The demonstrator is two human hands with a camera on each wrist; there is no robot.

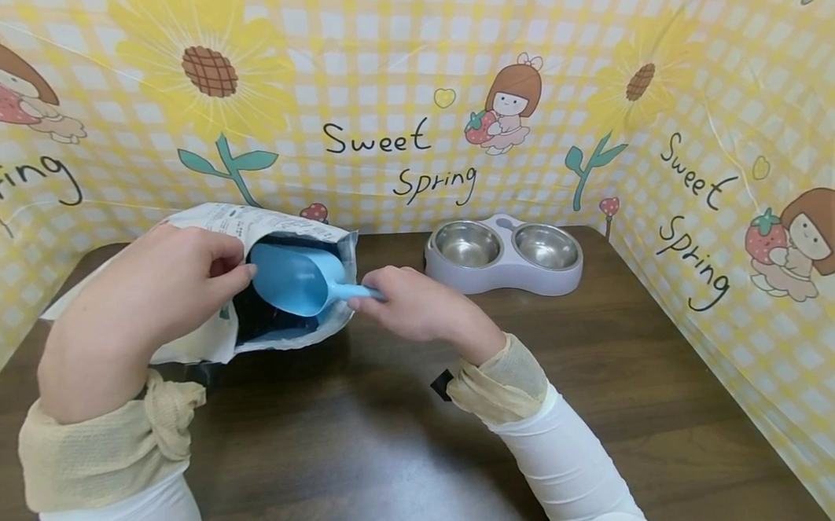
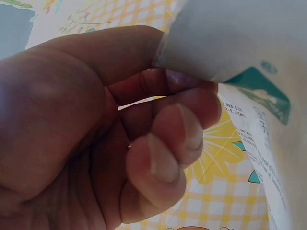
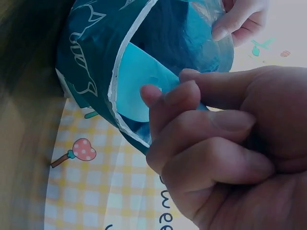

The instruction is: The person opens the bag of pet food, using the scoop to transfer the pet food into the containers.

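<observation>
A blue scoop (image 1: 298, 286) has its bowl inside the mouth of a white-and-teal bag (image 1: 202, 335) that lies on its side. My right hand (image 1: 420, 304) grips the scoop's handle just outside the opening, fingers curled round it in the right wrist view. With thumb and fingers, my left hand (image 1: 156, 282) pinches the bag's rim at the near left. A white panel with a green mark fills the right of the left wrist view. Dark shadow hides most of the bag's inside, so its contents cannot be told.
A lilac double-bowl pet feeder (image 1: 503, 276) with two metal bowls stands at the back, right of the bag. A small black square (image 1: 441, 385) lies on the brown wood table (image 1: 372, 467) near my right wrist. Yellow checked cloth (image 1: 378, 58) hangs behind and at both sides.
</observation>
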